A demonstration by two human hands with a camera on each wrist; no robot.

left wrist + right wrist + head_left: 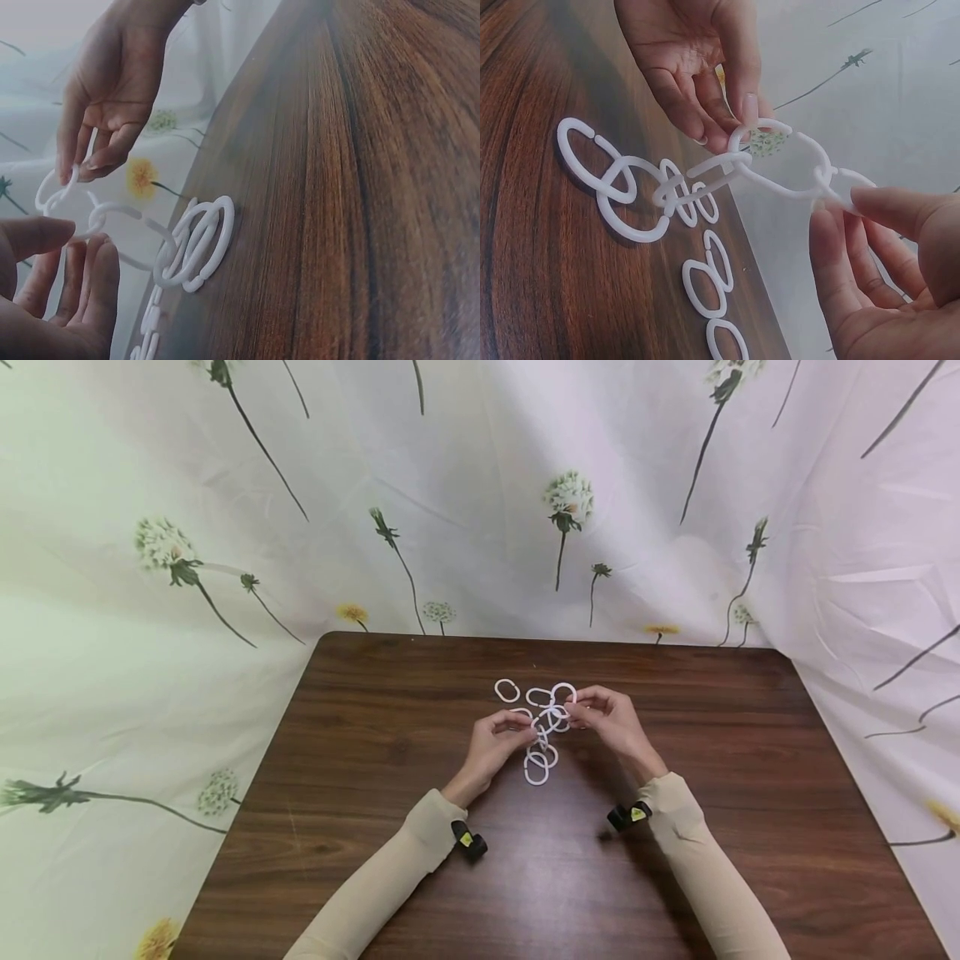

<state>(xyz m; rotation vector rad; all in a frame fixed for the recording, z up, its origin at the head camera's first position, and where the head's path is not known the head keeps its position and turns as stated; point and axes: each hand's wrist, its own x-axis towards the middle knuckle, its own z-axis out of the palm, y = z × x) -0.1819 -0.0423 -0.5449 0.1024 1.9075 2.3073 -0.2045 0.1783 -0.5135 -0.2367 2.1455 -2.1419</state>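
White links (780, 192) sit just below centre in the head view, several joined in a chain, over a brown table (360, 827). The left hand (493, 745) pinches one; the right hand (613, 722) pinches another, farther right.

A chain (780, 193) of white, gapped links slopes to the table (375, 777).

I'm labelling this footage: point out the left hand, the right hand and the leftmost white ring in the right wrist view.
Left hand (491, 747): head view, the hand's middle.
Right hand (617, 727): head view, the hand's middle.
Leftmost white ring (565, 150): right wrist view, left side.
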